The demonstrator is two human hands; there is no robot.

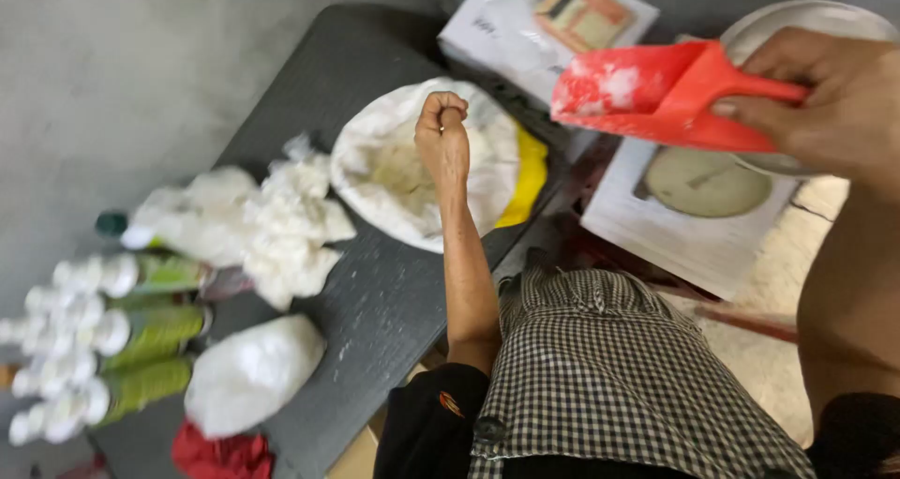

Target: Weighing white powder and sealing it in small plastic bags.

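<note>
My right hand (834, 99) grips the handle of a red plastic scoop (656, 90) dusted with white powder, held up over a weighing scale (705, 184) with a round dial. My left hand (443, 137) is closed in a fist above an open white sack (375, 174) of white powder that has a yellow liner at its right side. Whether the fist pinches anything is not visible. The sack rests on a dark grey table (375, 291).
Crumpled white plastic bags (281, 221) lie left of the sack, and a filled white bag (251, 371) sits nearer me. Green bottles with white caps (131, 334) lie at the left edge. A red cloth (220, 456) and a cardboard box (544, 20) are also there.
</note>
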